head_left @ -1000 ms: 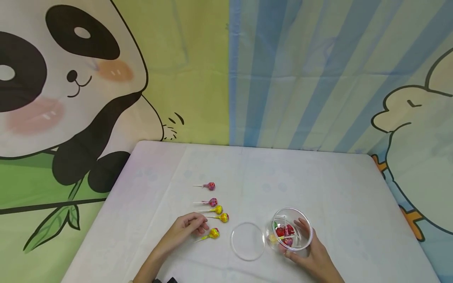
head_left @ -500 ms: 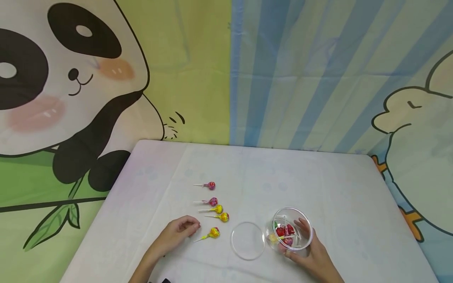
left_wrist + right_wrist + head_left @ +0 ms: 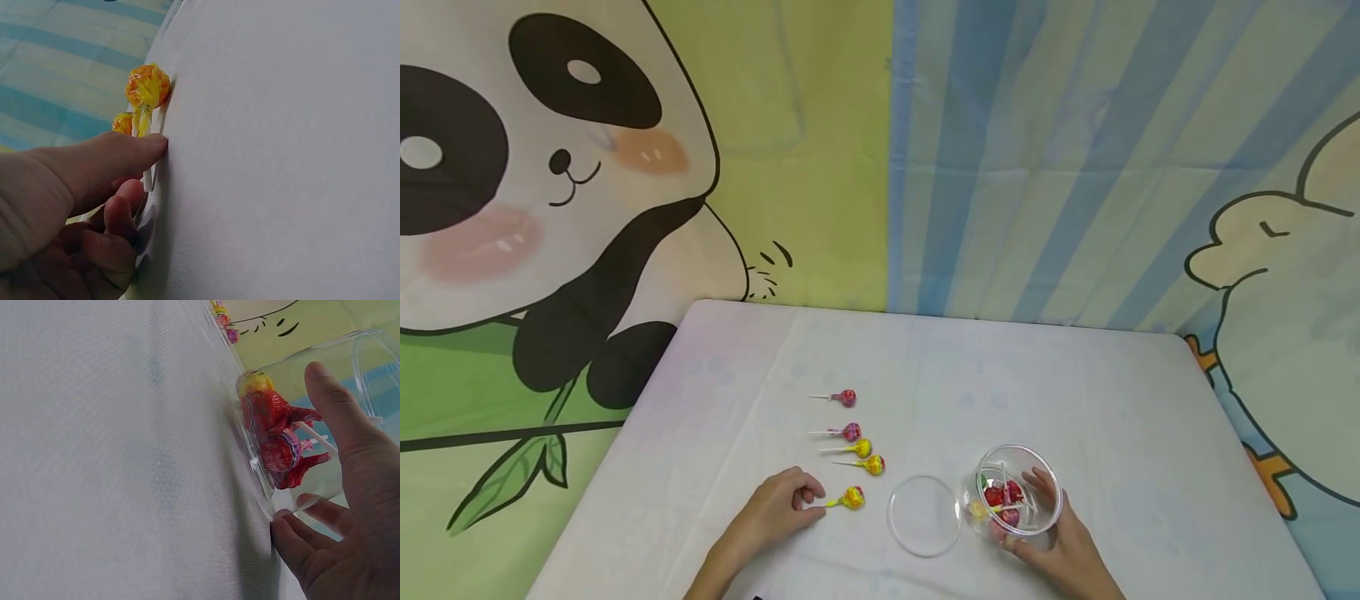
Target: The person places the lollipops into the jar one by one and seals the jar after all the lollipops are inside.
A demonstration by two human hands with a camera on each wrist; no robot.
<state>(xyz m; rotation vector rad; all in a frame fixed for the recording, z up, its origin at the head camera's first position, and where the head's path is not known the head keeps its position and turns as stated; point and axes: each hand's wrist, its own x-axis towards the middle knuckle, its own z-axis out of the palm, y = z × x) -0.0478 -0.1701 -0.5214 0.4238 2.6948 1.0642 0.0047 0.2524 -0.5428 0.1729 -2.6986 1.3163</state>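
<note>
"One yellow-wrapped lollipop (image 3: 852, 498), nearest the person, lies on the white table (image 3: 1112, 400), stick toward the left hand (image 3: 775, 506). State of that hand?"

"Thumb and fingers bent about the stick's end; whether they pinch it, I cannot tell."

"Surroundings?"

"Just beyond it, two more yellow lollipops (image 3: 874, 464); farther, two pinkish-purple ones (image 3: 852, 432), sticks all leftward. A clear round lid (image 3: 925, 477) lies between the near lollipop and the clear jar (image 3: 1019, 447)."

"Right hand (image 3: 1063, 542)?"

"Grasping the jar's side, thumb and fingers curved round it. Contents: red, pink and yellow wrapped lollipops (image 3: 270, 412)."

"Backdrop?"

"Printed panda (image 3: 617, 250), left."
</note>
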